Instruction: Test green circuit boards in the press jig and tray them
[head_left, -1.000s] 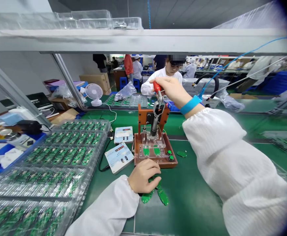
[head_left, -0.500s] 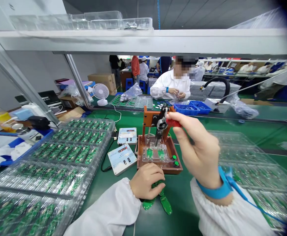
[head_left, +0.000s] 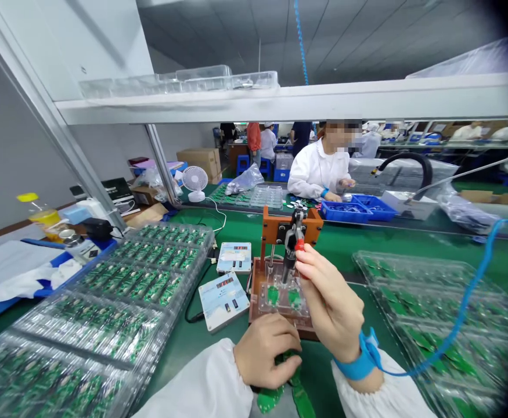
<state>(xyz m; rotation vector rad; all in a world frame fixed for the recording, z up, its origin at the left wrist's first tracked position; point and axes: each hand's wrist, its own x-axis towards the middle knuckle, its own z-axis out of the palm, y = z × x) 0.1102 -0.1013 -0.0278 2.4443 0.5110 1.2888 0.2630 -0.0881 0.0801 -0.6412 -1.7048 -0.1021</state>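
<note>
My right hand is closed around the red handle of a toggle clamp. That clamp sits on an orange and brown test fixture, and its handle points downward. Under a clear plate in the fixture lie two green circuit boards. In front of the fixture, my left hand rests low over the bench with fingers curled over loose green circuit boards. The boards stick out below its thumb, and the hand hides the rest of them.
Left of me, a stacked clear tray holds rows of circuit boards. Two white display boxes stand beside the fixture. Another board tray lies at right, crossed by my blue wrist cord. Across the bench a co-worker sits near blue bins.
My right hand has swung the red handle down and in toward the fixture. My left hand stays over the loose boards. The view has tilted up and turned slightly left.
</note>
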